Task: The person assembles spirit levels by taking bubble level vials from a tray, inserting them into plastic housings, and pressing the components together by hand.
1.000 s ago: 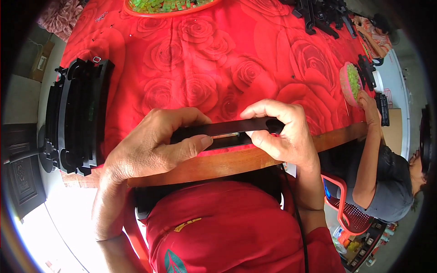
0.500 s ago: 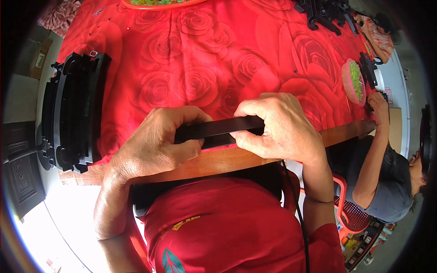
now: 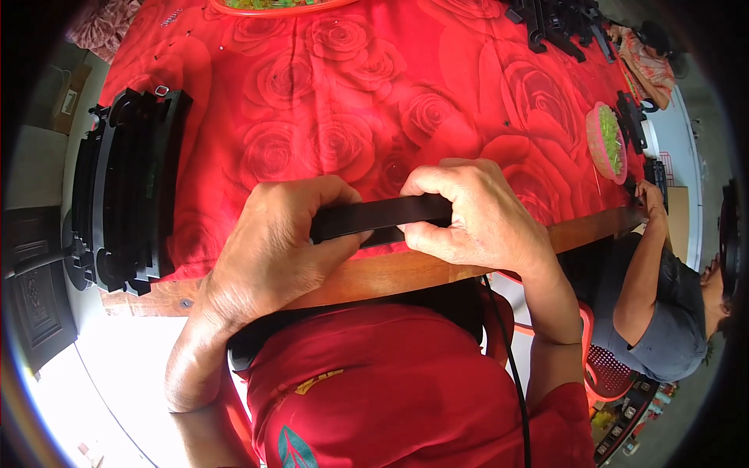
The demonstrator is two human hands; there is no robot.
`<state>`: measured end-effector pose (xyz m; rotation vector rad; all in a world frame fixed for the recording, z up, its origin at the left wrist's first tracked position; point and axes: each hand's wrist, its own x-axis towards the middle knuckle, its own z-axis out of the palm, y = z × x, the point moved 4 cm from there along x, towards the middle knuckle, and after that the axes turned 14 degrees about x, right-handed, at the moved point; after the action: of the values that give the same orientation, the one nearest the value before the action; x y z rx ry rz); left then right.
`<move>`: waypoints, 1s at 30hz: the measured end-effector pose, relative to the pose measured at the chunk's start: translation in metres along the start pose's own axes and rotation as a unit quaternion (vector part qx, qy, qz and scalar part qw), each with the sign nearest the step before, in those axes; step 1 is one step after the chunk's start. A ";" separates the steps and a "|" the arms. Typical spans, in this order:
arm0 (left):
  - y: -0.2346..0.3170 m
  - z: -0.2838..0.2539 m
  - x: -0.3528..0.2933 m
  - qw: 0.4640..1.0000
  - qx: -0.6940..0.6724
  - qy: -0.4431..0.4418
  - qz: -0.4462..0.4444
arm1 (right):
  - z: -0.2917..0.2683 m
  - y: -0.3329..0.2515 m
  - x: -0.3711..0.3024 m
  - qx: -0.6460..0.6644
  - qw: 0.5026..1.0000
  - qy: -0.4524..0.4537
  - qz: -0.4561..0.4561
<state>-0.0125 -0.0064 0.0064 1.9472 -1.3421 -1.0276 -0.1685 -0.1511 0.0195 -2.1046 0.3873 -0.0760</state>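
A long, narrow black plastic part (image 3: 382, 216) spans the gap between my two hands, just above the near table edge. My left hand (image 3: 285, 238) grips its left end, with the thumb along the lower side. At the other end, my right hand (image 3: 472, 214) is closed on it, thumb below and fingers behind. Its underside and both ends are hidden by my fingers, so its exact kind does not show. To the left on the table lies a stack of long black plastic parts (image 3: 129, 191).
A red rose-patterned cloth (image 3: 343, 148) covers the wooden-edged table. Far off stands an orange-rimmed tray (image 3: 285, 11) of green bits. At right are a pink basket (image 3: 597, 144) with pale green pieces, more black parts (image 3: 558, 35) and a co-worker's hand (image 3: 649, 199).
My left hand has slid slightly right along the black part, while my right hand stays nearly in place. The co-worker's hand at right has moved down a little.
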 end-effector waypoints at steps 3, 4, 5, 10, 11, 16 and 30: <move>0.004 0.001 -0.003 0.998 0.041 0.035 0.017 | -0.003 -0.003 -0.002 -0.003 0.999 0.023 -0.030; 0.004 0.001 -0.004 0.997 0.058 0.051 0.024 | -0.004 -0.004 -0.002 -0.015 0.998 0.038 -0.057; 0.004 0.003 -0.004 0.997 0.057 0.050 0.026 | -0.005 -0.004 -0.003 -0.017 0.998 0.039 -0.055; 0.008 0.007 -0.002 0.967 0.217 0.118 0.061 | 0.001 0.006 0.000 -0.055 0.998 0.006 -0.025; 0.008 0.007 -0.001 0.967 0.217 0.118 0.061 | 0.003 0.007 0.001 -0.055 0.998 0.007 -0.025; 0.004 0.007 -0.001 0.971 0.212 0.107 0.038 | 0.009 0.007 0.001 -0.093 0.990 0.031 -0.104; 0.013 0.013 -0.022 0.891 0.338 0.250 0.172 | 0.011 0.000 -0.012 -0.212 0.928 0.179 -0.249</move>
<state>-0.0342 0.0098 0.0158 2.1036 -1.7679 0.1616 -0.1775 -0.1382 0.0148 -2.5812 0.0686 -0.7409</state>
